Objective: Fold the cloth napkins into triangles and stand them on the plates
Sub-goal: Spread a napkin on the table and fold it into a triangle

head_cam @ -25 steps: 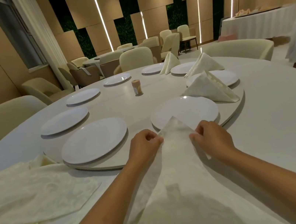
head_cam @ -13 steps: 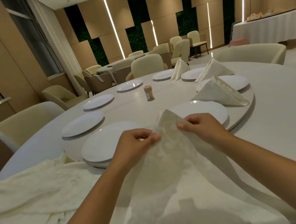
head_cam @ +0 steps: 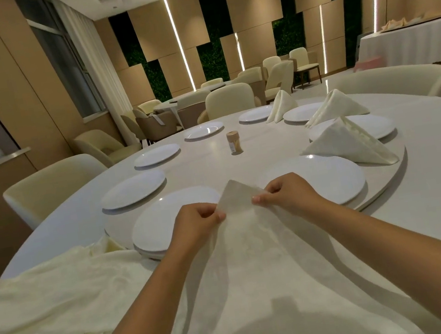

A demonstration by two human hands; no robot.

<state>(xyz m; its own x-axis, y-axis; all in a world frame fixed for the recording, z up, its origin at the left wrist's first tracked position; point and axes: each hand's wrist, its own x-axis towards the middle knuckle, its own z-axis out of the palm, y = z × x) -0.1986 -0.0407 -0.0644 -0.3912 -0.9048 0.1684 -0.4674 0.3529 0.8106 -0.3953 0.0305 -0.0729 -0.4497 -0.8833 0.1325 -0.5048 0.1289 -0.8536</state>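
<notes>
A cream cloth napkin [head_cam: 251, 251] rises from the table's near edge to a pointed tip held in the air. My left hand [head_cam: 196, 222] pinches its left edge just below the tip, and my right hand [head_cam: 287, 195] pinches the right edge. Behind my hands lie two bare white plates: one on the left [head_cam: 161, 219], one on the right [head_cam: 330, 175]. Three folded triangle napkins stand on plates further right: the nearest [head_cam: 348, 143], a second [head_cam: 336, 103], a third [head_cam: 281, 105].
A pile of loose cream napkins [head_cam: 47, 304] covers the table's near left. More bare plates [head_cam: 133, 188] ring the turntable [head_cam: 389, 183], with a small wooden toothpick holder [head_cam: 234, 142] at its middle. Cream chairs [head_cam: 51, 185] surround the round table.
Both hands have lifted the napkin's tip off the table and drawn it towards me; the view has tilted upward, showing more of the room.
</notes>
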